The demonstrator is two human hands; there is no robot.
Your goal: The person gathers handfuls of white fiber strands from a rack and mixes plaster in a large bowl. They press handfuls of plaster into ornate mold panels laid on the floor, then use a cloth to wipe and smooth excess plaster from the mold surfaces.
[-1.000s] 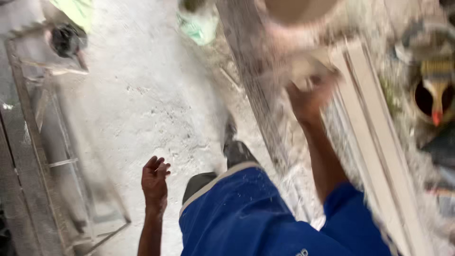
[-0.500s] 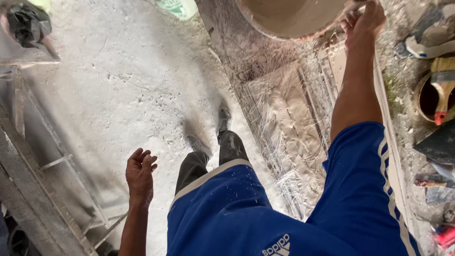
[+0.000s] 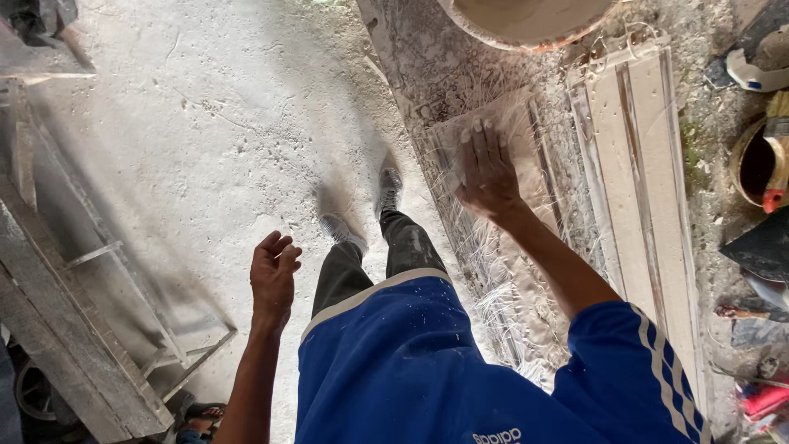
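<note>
The right hand (image 3: 486,168) lies flat, fingers spread and grasping nothing, pressed on the wet whitish plaster slab with fibre strands (image 3: 501,247) that fills the long mould on the workbench. The left hand (image 3: 274,275) hangs loosely curled and empty beside the thigh, above the dusty concrete floor (image 3: 205,140). The layer looks spread and fibres laid; smoothing seems unfinished. Just beyond, a round terracotta-rimmed basin (image 3: 526,20) holds pale plaster mix; a rusty tin (image 3: 754,168) at far right looks dark inside.

looks like a plaster casting workshop: dusty concrete floor (image 3: 197,148), long white moulding strips (image 3: 637,189) on a plaster-caked bench (image 3: 436,74), bucket (image 3: 526,20) of mix.
</note>
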